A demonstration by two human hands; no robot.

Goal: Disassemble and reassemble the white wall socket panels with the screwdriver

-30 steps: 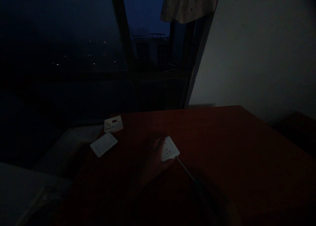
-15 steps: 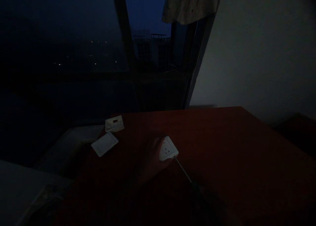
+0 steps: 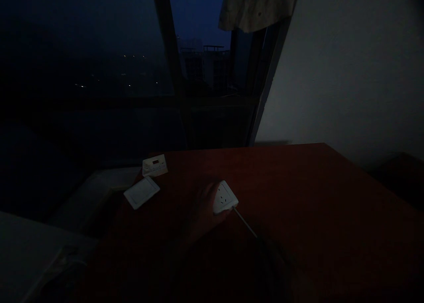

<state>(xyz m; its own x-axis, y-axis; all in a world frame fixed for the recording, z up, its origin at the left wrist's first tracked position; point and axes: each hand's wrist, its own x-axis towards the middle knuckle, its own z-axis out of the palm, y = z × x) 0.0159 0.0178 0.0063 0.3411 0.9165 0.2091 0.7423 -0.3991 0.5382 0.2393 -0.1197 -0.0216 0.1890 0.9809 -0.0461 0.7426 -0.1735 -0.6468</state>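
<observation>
Little has changed over the last second: the screwdriver (image 3: 245, 222) tip remains at the socket's (image 3: 225, 198) near right corner, and the left hand (image 3: 206, 213) keeps its hold. That suggests the work at this corner is still under way, with no part visibly coming loose.

The socket is over the table (image 3: 281, 183), face up and slightly tilted, in the left hand, whose fingers and thumb clamp its left side and near edge. The right hand (image 3: 280, 261), nearer the person than the socket and to its right, is at the screwdriver's handle; darkness hides how its fingers close. Well left of the socket lie a plate (image 3: 141, 192) and, just behind that, a frame (image 3: 155, 165).
</observation>
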